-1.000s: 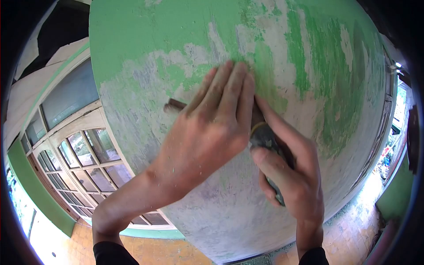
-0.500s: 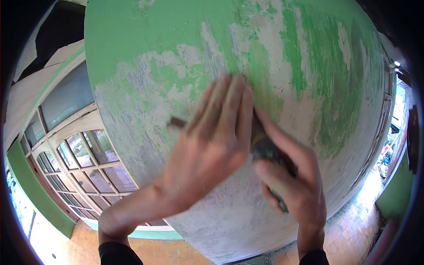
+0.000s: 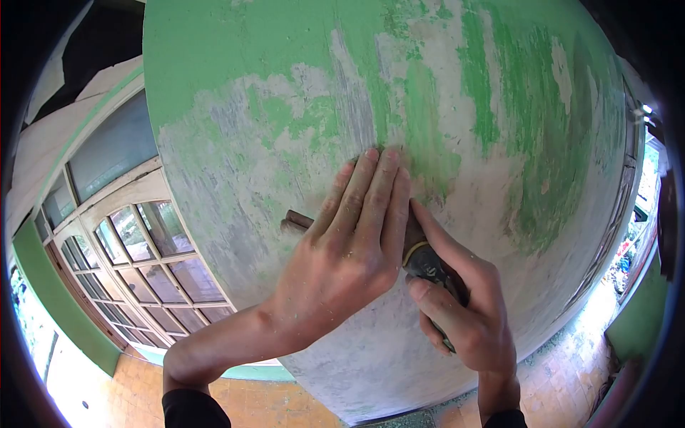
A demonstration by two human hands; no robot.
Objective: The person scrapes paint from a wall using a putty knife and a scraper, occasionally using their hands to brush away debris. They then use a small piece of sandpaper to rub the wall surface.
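In the head view, a wall [image 3: 278, 164] with patchy, partly scraped green paint over grey and whitish plaster fills the middle. A paint scraper [image 3: 428, 264] with a dark handle lies against it. Wrapped round that handle is my right hand [image 3: 467, 307], its forefinger stretched up along the tool. My left hand [image 3: 342, 246] rests flat over the scraper's blade end, fingers straight and pointing up, pressing it toward the wall. Most of the blade is hidden beneath that hand; one end shows to the left of it. Pale specks dot the left hand and forearm.
Glass-paned wooden doors [image 3: 135, 264] stand left of the wall, beside a green post [image 3: 53, 299]. Below lies an orange tiled floor [image 3: 271, 403], with flakes along the wall's base. A bright opening [image 3: 646, 185] is at the right.
Both hands and the scraper have moved slightly down the wall together. They were blurred before and are sharper now. The grip is the same.
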